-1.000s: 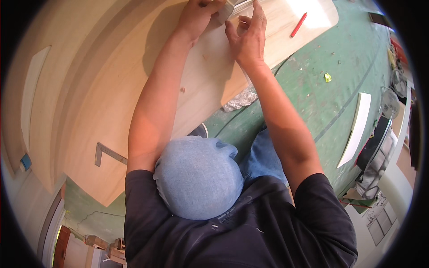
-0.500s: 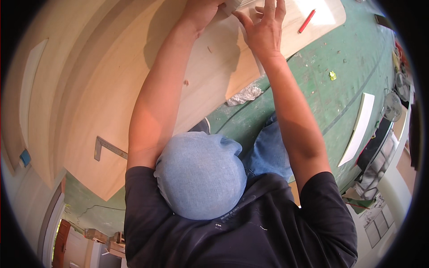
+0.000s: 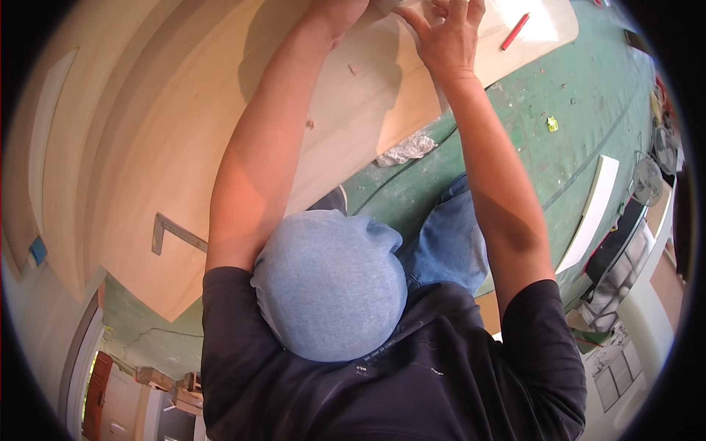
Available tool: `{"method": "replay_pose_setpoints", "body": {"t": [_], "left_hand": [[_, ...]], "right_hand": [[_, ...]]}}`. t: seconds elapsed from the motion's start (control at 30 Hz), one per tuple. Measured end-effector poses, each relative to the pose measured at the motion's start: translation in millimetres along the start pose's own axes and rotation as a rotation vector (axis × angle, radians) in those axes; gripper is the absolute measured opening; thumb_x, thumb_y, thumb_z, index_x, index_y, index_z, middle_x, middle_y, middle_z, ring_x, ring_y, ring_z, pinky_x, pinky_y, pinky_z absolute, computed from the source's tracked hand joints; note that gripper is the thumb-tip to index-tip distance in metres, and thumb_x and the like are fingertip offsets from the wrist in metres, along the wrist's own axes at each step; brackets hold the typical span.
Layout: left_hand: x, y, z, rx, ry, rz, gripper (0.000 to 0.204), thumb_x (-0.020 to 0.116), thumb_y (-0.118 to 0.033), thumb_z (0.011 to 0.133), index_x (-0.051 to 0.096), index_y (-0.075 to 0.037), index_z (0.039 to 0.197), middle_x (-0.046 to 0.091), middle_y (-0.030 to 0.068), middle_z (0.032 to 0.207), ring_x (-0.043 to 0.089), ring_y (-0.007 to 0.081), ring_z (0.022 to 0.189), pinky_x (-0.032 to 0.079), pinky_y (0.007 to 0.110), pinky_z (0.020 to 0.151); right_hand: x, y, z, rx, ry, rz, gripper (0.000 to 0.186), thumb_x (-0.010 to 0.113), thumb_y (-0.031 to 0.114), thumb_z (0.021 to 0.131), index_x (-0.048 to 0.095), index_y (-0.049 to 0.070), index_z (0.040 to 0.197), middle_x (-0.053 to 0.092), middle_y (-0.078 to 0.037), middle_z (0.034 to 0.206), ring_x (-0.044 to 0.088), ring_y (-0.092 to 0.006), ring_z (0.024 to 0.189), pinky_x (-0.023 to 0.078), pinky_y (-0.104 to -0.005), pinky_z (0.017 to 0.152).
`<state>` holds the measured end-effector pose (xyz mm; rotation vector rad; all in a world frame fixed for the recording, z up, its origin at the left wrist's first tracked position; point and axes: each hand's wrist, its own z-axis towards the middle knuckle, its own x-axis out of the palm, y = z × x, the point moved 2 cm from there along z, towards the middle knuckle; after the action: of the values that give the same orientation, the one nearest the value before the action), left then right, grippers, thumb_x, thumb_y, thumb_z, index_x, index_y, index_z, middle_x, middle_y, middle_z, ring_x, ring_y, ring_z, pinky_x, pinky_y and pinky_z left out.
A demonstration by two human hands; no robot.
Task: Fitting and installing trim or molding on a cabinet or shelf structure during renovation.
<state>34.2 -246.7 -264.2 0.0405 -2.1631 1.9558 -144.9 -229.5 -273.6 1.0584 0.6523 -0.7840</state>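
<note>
A large pale plywood board [image 3: 169, 147] stretches under both my arms. At the top edge of the head view is my left hand [image 3: 340, 16], its fingers mostly cut off by the picture's edge. Just right of it, my right hand [image 3: 450, 45] is over the board with thumb and fingers apart. Between the hands, a pale object [image 3: 387, 6] is only partly in view, too little to name. To the right of my right hand, a red pencil [image 3: 515, 31] lies on the board. A metal square [image 3: 176, 231] rests near the board's left end, by my left arm.
Crumpled clear plastic [image 3: 406, 149] lies beside the board on the green floor covering [image 3: 529, 140]. A yellow-green scrap [image 3: 552, 124] and a white strip [image 3: 590, 213] are farther right. A fan [image 3: 649, 181] stands at the right rim. My denim-covered knee [image 3: 331, 287] is close below.
Both hands have shifted slightly up and to the right, so the left fingers and the pale object show less. Board, pencil and square appear slightly displaced with the view.
</note>
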Motion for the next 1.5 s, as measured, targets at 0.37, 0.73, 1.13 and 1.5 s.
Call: {"method": "replay_pose_setpoints", "body": {"t": [0.37, 0.73, 1.13, 1.5], "left_hand": [[2.7, 20.8, 7.5, -0.085, -0.194, -0.061, 0.031, 0.067, -0.035, 0.103, 0.063, -0.005, 0.098, 0.062, 0.0018, 0.085, 0.058, 0.0116, 0.08, 0.049, 0.029, 0.075], [-6.9, 7.9, 1.2, -0.101, -0.086, 0.079, 0.052, 0.057, -0.046, 0.106, 0.054, 0.004, 0.121, 0.062, 0.0134, 0.11, 0.061, 0.0209, 0.105, 0.05, 0.035, 0.098], [-2.6, 5.3, 2.0, -0.099, -0.082, 0.219, 0.054, 0.051, -0.052, 0.108, 0.05, 0.001, 0.119, 0.061, 0.0116, 0.105, 0.062, 0.0208, 0.103, 0.05, 0.034, 0.098], [9.6, -7.3, -10.9, -0.027, -0.126, 0.312, 0.061, 0.05, -0.057, 0.107, 0.049, 0.003, 0.118, 0.062, 0.0147, 0.11, 0.064, 0.0219, 0.103, 0.051, 0.033, 0.096]], "right_hand": [[-4.0, -20.9, 6.0, -0.098, 0.038, 0.058, 0.105, 0.093, 0.02, 0.076, 0.03, 0.018, 0.16, 0.017, -0.02, 0.166, 0.066, -0.0297, 0.11, 0.062, -0.0411, 0.092], [-50.2, -52.6, 81.0, 0.268, 0.162, -0.265, 0.137, 0.094, 0.048, 0.071, 0.002, 0.008, 0.165, 0.009, -0.025, 0.168, 0.009, -0.0396, 0.158, 0.017, -0.0583, 0.128], [-31.7, -80.9, 81.9, 0.039, 0.057, 0.201, 0.142, 0.096, 0.043, 0.07, -0.004, 0.005, 0.163, 0.012, -0.027, 0.164, 0.022, -0.0439, 0.152, 0.036, -0.0526, 0.122], [-34.8, -77.4, 82.0, 0.062, 0.041, 0.117, 0.141, 0.097, 0.041, 0.07, -0.002, 0.004, 0.163, 0.015, -0.026, 0.162, 0.032, -0.0414, 0.148, 0.043, -0.0523, 0.119]]}}
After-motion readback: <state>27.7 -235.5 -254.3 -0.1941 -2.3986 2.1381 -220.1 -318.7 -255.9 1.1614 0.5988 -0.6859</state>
